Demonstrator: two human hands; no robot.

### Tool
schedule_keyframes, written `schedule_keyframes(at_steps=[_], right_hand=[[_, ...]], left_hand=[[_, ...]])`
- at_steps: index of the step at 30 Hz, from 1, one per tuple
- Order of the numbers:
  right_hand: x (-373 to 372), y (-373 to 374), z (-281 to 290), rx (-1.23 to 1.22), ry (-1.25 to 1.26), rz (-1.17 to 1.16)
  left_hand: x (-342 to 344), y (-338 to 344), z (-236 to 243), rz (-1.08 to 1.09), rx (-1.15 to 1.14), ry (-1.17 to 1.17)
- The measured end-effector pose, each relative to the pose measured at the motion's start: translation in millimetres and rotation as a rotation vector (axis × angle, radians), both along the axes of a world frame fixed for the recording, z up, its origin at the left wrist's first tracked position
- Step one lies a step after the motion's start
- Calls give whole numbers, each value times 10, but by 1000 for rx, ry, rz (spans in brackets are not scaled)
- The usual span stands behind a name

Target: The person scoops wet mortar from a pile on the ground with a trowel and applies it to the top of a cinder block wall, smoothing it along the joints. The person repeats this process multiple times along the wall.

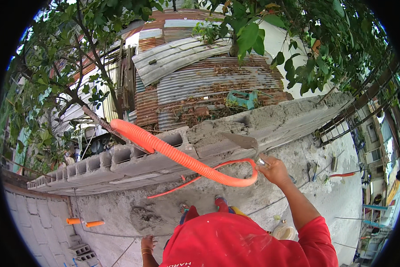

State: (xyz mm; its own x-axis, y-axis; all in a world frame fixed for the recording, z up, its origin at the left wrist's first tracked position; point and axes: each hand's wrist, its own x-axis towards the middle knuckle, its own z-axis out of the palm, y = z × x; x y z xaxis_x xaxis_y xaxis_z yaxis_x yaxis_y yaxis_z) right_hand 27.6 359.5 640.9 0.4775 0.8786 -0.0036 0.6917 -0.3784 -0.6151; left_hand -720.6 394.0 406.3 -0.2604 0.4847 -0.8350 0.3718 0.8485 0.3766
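Observation:
My right hand (pixel 273 170) is closed round the handle of a trowel (pixel 240 140). The trowel's grey blade lies over the top edge of a hollow-block wall (pixel 209 147). An orange corrugated conduit (pixel 182 158) crosses in front of the wall and bends close to my right hand. From that bend a thinner red length (pixel 186 183) curls back to the left. Low at my left side hangs my left hand (pixel 148 243), its fingers loosely apart and nothing visible in it. Grey mortar covers the wall top (pixel 289 115) on the right, while block cells gape on the left.
Rusty corrugated sheets (pixel 200 84) and a green plastic crate (pixel 242 99) lie beyond the wall. Leafy branches (pixel 253 38) overhang it. On the concrete floor (pixel 271 209) are a pale bucket (pixel 284 232), hand tools (pixel 312 171), orange pipe stubs (pixel 94 223) and loose blocks (pixel 85 256).

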Motion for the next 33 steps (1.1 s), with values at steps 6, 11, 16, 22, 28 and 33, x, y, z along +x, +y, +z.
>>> schedule_keyframes(at_steps=[6,11,16,22,28,33], right_hand=[[142,-350,641,-90,-122,-126],[-76,-114,1085,-143,-49,45],[-165,292,1233,-252,-117,272],[23,139,1550,-511,-274,-96],[-201,493,1587,-433,-237,143],[-154,520,1761,-631,-421,-72]], left_hand=[[478,-100,191,-28,65,-15],[698,-177,191,-72,81,-4],[631,-232,69,-83,59,-100],[475,-383,-175,-8,59,-50],[335,-387,-382,-408,163,-94],[264,-158,-440,92,66,-155]])
